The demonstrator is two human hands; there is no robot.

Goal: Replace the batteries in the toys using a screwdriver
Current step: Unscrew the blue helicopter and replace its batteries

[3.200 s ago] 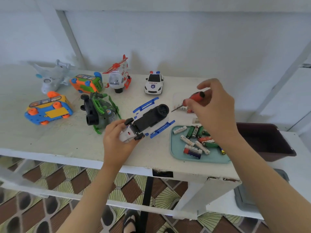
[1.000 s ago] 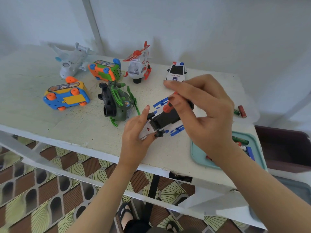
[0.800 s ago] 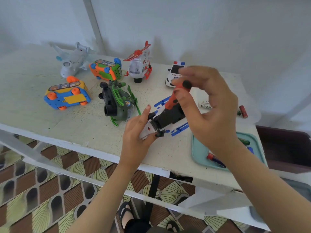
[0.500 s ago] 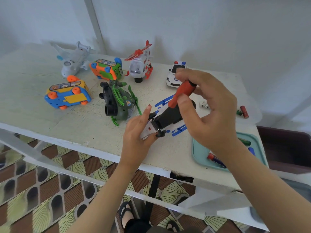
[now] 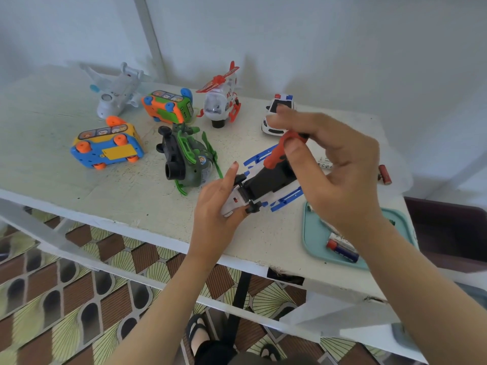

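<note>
A white, black and blue toy helicopter (image 5: 266, 184) lies upside down near the table's front edge. My left hand (image 5: 220, 206) grips its white tail end. My right hand (image 5: 334, 169) pinches the red handle of a screwdriver (image 5: 279, 151) between thumb and fingers. The screwdriver stands tilted with its lower end on the toy's black underside; its tip is hidden. A teal tray (image 5: 315, 237) holds batteries (image 5: 342, 250), mostly covered by my right wrist.
Other toys stand behind: a blue-yellow bus (image 5: 106, 147), a green helicopter (image 5: 187, 159), an orange-green bus (image 5: 168, 106), a white plane (image 5: 117, 90), a red-white helicopter (image 5: 222, 100) and a police car (image 5: 276, 114). A loose battery (image 5: 384, 175) lies at right, beside a dark bin (image 5: 448, 233).
My right hand brought the screwdriver from above the tray onto the toy's underside and has shifted its finger grip on the handle since. My left hand has kept holding the toy.
</note>
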